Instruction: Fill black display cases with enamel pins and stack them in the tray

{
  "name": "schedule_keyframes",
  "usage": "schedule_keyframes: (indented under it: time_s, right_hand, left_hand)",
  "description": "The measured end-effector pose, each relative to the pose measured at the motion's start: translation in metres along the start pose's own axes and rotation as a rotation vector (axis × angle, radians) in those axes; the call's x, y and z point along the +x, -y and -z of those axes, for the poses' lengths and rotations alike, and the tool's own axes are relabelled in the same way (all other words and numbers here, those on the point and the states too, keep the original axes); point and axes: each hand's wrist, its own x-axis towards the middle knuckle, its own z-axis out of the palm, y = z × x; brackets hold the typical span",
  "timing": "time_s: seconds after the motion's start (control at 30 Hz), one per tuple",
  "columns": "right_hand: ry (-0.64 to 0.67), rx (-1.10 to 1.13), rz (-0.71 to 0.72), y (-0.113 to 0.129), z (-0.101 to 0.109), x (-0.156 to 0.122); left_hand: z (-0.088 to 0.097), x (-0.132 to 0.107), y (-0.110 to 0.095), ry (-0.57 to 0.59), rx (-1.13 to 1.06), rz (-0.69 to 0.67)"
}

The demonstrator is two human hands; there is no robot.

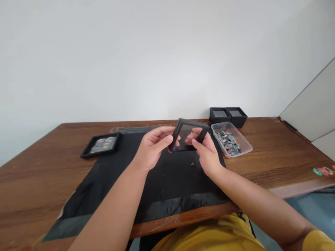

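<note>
Between my two hands I hold a black frame with a clear window point(187, 135), tilted above the black mat point(178, 181). My left hand point(154, 146) grips its left edge, thumb on the near face. At the right edge my right hand point(208, 153) is closed on it, with the thumb at the lower right corner. Some fingers show through the clear pane. A tiny bit point(192, 163) of something lies on the mat below; it is too small to name.
Left on the wooden table point(34, 164) lies another black frame point(117, 143) with small items behind its pane. A clear plastic tub point(246, 143) of small colourful pieces stands to the right. Behind it, stacked black frames point(238, 120) stand by the wall. Round stickers point(327, 170) are near the right edge.
</note>
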Motion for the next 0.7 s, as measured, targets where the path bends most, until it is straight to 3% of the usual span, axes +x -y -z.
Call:
schedule_keyframes:
  time_s: [0.17,0.33,0.7]
  right_hand:
    - [-0.004,0.008,-0.051,-0.0076,0.0013,0.0013]
    - [0.026,0.018,-0.179,-0.0029,0.0018,0.0028]
    - [0.052,0.059,-0.227,-0.0002,0.0032,0.0040]
  left_hand:
    - [0.0017,-0.0006,-0.0042,0.154,0.029,0.075]
    - [0.0026,-0.0005,-0.0075,0.110,0.036,0.066]
    - [0.0032,-0.0002,-0.0093,0.077,0.033,0.076]
